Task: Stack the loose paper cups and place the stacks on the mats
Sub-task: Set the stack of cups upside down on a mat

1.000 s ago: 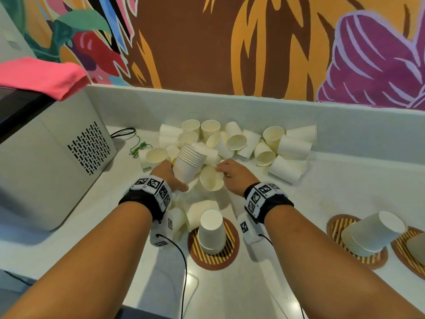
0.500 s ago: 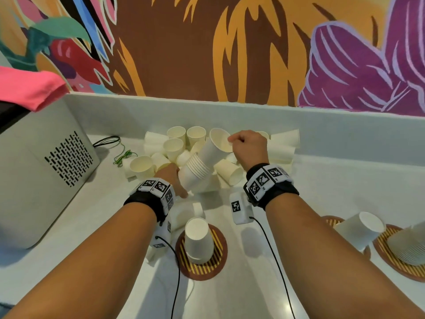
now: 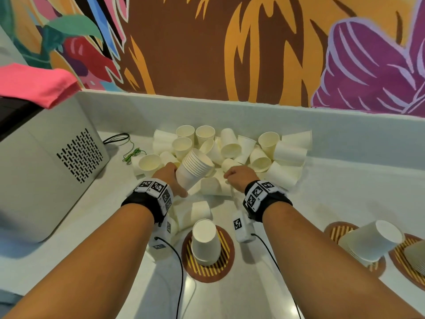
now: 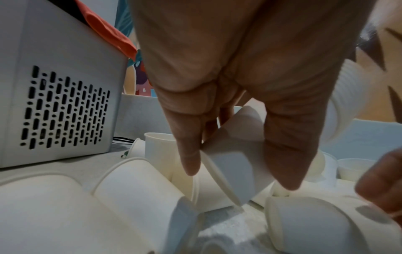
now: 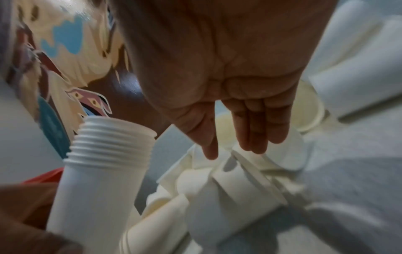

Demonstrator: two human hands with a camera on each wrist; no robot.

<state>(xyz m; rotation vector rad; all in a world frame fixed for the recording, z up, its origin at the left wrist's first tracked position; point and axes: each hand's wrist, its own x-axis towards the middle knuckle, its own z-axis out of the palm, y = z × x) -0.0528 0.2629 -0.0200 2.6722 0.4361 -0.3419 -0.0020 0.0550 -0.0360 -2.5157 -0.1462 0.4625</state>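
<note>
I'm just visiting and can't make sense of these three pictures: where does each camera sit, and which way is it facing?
Head: worn on the head, facing forward and down at the loose cups on the counter; shows both forearms, the left hand gripping the cup stack, the right hand beside it.
Left wrist: under that wrist, facing along the palm towards cups and a grey appliance.
Right wrist: under that wrist, facing along straight fingers down at lying cups.
Shared: all three show the cup stack.

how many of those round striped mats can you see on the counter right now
3. One round brown-and-yellow striped mat lies near the middle under an upside-down paper cup stack; two more lie at the right edge, each bearing a stack. More may lie beyond the frame.
</note>
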